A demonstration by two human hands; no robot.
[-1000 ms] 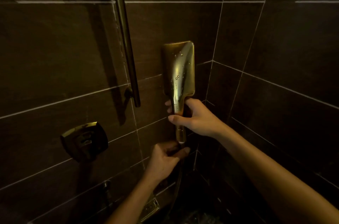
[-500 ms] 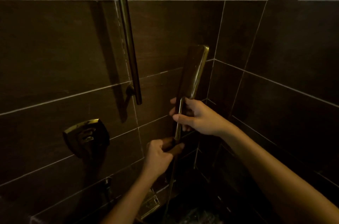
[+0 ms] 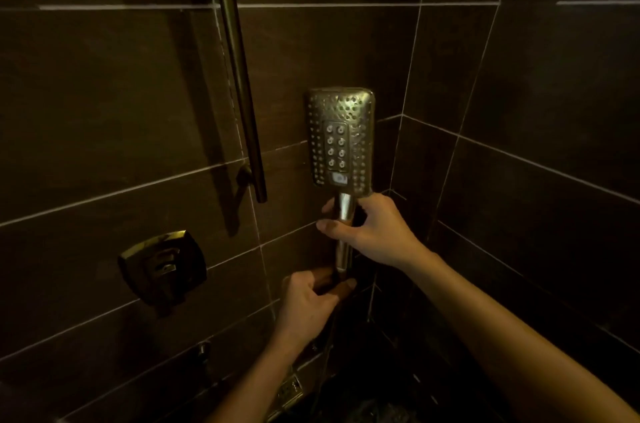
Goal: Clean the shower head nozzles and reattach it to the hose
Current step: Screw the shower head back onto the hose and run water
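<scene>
Head view, right grip curled round shower head handle, left grip pinching hose end.

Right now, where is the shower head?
The shower head is centre of the head view, right of the slide rail; the right hand grips its handle, left hand just below.

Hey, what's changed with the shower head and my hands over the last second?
The shower head has turned about its handle: its smooth back faced you a second ago, then its edge, and now the nozzle face does. The right hand grips the handle as before, and the left hand still grips at its base. The wall rail and valve plate have not moved.
</scene>
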